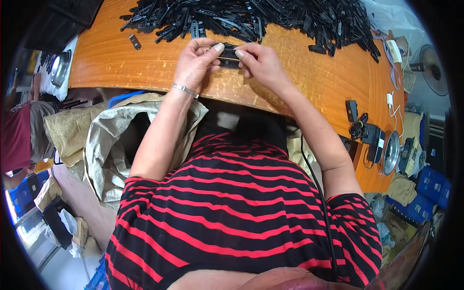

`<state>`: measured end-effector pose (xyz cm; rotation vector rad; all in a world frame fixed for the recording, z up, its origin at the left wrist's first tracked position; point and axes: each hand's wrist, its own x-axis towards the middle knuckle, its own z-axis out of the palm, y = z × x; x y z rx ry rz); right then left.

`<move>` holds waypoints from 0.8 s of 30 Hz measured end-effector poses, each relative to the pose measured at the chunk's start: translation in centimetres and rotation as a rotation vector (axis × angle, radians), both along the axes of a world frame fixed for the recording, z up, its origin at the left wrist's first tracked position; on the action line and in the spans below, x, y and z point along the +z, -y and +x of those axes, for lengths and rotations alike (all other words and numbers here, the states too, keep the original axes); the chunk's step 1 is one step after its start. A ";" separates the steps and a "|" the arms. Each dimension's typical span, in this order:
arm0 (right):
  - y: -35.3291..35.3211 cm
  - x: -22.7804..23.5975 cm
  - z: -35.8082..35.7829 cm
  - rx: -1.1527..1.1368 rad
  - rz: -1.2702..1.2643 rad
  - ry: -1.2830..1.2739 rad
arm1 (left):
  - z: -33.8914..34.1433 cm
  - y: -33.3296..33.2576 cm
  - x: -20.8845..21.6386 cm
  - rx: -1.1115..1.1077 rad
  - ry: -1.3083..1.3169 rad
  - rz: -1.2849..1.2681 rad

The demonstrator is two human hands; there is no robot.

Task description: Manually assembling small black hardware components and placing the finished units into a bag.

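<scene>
Between my two hands is a slim black plastic part (228, 54), held level just above the near edge of the wooden table. My left hand (195, 60) pinches its left end with the thumb on top. The thumb and fingers of my right hand (261, 63) close on its right end. Another dark strip (229, 64) shows just below it, and whether the two are joined I cannot tell. Beyond my hands lies a wide heap of similar black plastic parts (232, 24). One small dark piece (135, 42) lies apart, left of my left hand.
The orange-brown wooden table (299, 87) spans the far side. An open woven sack (99, 145) stands beneath my left forearm. A black adapter with cables (372, 135) and a round metal dish (391, 152) sit at right, near a fan (432, 70). Another person (21, 130) is at far left.
</scene>
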<state>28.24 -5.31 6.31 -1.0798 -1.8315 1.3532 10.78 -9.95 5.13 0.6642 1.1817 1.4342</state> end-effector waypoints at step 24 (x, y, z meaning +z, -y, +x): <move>-2.0 -1.3 0.2 0.056 -0.334 0.177 | 0.4 -1.1 -3.4 -0.054 -0.530 -0.062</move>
